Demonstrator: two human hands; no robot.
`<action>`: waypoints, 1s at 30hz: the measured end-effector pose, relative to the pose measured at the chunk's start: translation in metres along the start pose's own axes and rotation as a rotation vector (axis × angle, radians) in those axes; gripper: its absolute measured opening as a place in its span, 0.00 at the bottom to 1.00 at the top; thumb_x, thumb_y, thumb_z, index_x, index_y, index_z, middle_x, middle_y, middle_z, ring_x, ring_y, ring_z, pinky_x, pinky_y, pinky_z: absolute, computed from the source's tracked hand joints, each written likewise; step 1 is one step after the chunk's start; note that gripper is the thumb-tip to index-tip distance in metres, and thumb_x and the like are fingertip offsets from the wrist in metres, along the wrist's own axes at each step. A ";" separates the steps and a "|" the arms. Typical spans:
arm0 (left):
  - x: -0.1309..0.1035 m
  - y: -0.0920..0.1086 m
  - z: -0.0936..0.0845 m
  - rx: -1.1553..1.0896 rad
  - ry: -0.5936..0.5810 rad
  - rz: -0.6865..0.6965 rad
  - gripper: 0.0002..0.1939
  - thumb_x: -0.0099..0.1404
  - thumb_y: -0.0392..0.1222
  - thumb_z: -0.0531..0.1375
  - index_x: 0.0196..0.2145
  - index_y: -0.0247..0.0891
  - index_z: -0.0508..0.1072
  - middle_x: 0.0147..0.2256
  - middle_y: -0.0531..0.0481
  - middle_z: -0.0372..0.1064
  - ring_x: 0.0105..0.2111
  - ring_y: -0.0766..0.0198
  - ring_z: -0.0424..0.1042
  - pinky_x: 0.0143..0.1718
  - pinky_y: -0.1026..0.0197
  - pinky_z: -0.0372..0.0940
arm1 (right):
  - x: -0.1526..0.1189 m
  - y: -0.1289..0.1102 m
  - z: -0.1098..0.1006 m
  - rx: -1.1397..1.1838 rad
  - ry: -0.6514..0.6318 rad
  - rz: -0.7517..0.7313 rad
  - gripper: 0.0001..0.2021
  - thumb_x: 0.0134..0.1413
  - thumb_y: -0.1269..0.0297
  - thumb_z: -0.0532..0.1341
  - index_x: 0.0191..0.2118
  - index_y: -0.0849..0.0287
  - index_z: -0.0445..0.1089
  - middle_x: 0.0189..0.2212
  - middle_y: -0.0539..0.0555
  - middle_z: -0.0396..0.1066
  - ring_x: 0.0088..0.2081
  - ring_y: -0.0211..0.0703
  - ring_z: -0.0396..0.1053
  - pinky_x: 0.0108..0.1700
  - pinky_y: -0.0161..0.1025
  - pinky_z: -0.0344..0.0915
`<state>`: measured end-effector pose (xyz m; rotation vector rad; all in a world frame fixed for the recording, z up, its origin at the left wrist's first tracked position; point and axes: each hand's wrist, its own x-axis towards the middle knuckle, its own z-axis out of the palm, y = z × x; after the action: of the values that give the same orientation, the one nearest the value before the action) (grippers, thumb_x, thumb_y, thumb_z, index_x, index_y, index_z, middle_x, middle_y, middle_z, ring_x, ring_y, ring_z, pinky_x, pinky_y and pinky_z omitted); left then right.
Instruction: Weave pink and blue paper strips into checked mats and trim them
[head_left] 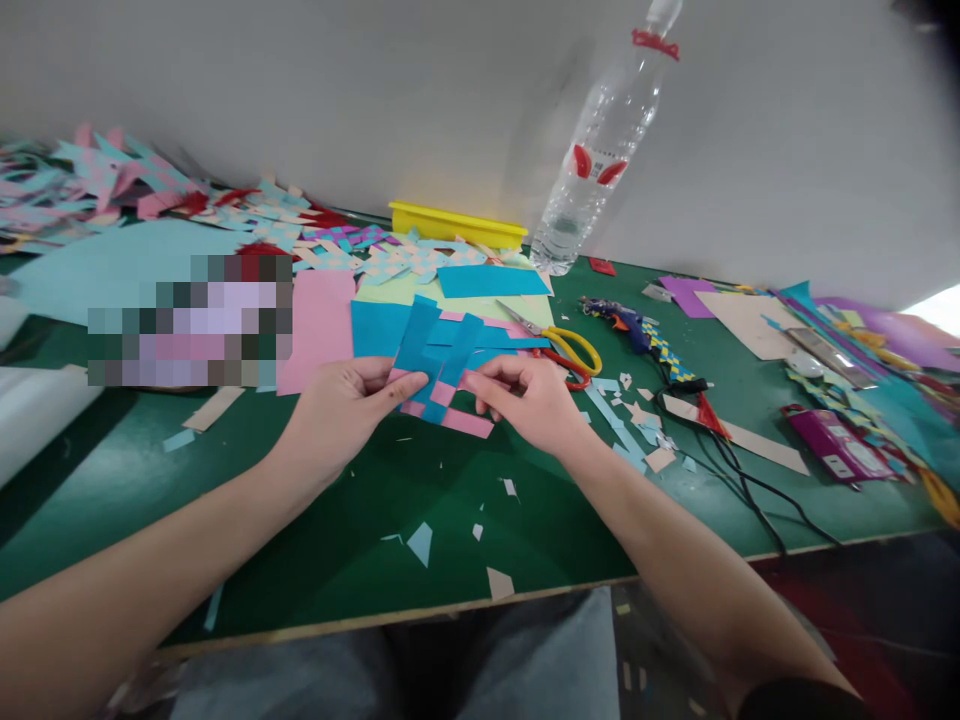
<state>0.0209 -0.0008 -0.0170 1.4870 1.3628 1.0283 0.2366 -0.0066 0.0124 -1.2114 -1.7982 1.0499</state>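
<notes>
A small weave of blue and pink paper strips (450, 370) is held up between my two hands, above the near middle of the table. My left hand (356, 395) pinches its left side, thumb on top. At its right edge my right hand (529, 395) has thumb and fingertips pressed together on a strip. Behind the weave lie a blue sheet (375, 325) and a pink sheet (319, 320). Scissors (570, 350) with yellow and red handles rest just beyond my right hand, blades pointing back left.
A clear plastic bottle (600, 140) stands at the back against the wall. Farther right lie a blue glue gun (634, 330) with a black cord and a purple box (836, 445). Paper scraps (634, 420) litter the green table (300, 540). Woven paper pieces (112, 175) are heaped at back left.
</notes>
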 end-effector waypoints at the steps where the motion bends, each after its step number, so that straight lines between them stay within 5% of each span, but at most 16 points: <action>1: 0.000 0.000 0.000 0.000 -0.003 0.003 0.18 0.56 0.56 0.66 0.24 0.38 0.74 0.24 0.51 0.74 0.28 0.59 0.73 0.27 0.62 0.64 | 0.000 0.000 0.001 0.035 -0.007 0.014 0.14 0.57 0.53 0.61 0.32 0.60 0.72 0.24 0.50 0.72 0.23 0.34 0.66 0.26 0.33 0.63; 3: 0.000 0.000 -0.001 -0.005 -0.003 0.004 0.17 0.56 0.56 0.66 0.33 0.39 0.76 0.26 0.52 0.75 0.28 0.58 0.75 0.30 0.61 0.66 | 0.000 0.001 0.003 0.095 -0.018 0.027 0.12 0.56 0.54 0.61 0.34 0.60 0.71 0.24 0.50 0.72 0.23 0.34 0.66 0.26 0.33 0.65; 6: 0.000 0.002 -0.001 -0.034 -0.016 0.021 0.30 0.57 0.55 0.66 0.55 0.43 0.69 0.28 0.53 0.76 0.28 0.59 0.75 0.31 0.61 0.66 | 0.001 0.001 0.004 0.138 -0.020 0.033 0.12 0.55 0.55 0.62 0.33 0.60 0.71 0.23 0.50 0.72 0.22 0.33 0.67 0.26 0.33 0.66; 9: -0.001 0.005 -0.001 -0.064 -0.035 0.048 0.37 0.58 0.55 0.65 0.61 0.44 0.61 0.27 0.53 0.76 0.28 0.60 0.74 0.28 0.63 0.65 | 0.000 0.000 0.004 0.189 -0.036 0.040 0.11 0.54 0.56 0.63 0.32 0.60 0.71 0.23 0.50 0.73 0.22 0.33 0.67 0.27 0.34 0.67; 20: -0.002 0.008 0.001 -0.051 0.002 -0.010 0.32 0.56 0.56 0.66 0.54 0.37 0.69 0.31 0.49 0.79 0.29 0.57 0.77 0.39 0.56 0.69 | -0.001 0.000 0.003 0.202 -0.140 0.103 0.11 0.54 0.57 0.63 0.31 0.61 0.69 0.23 0.52 0.74 0.23 0.35 0.71 0.27 0.34 0.68; 30: 0.000 0.000 0.002 -0.108 -0.043 0.000 0.22 0.54 0.57 0.67 0.41 0.39 0.76 0.29 0.51 0.76 0.29 0.60 0.74 0.32 0.62 0.69 | -0.001 -0.001 0.004 0.054 -0.085 0.006 0.14 0.56 0.55 0.62 0.27 0.61 0.70 0.24 0.52 0.74 0.24 0.35 0.70 0.27 0.33 0.67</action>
<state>0.0226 -0.0012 -0.0180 1.4217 1.2573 1.0477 0.2335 -0.0086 0.0113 -1.1559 -1.8198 1.1619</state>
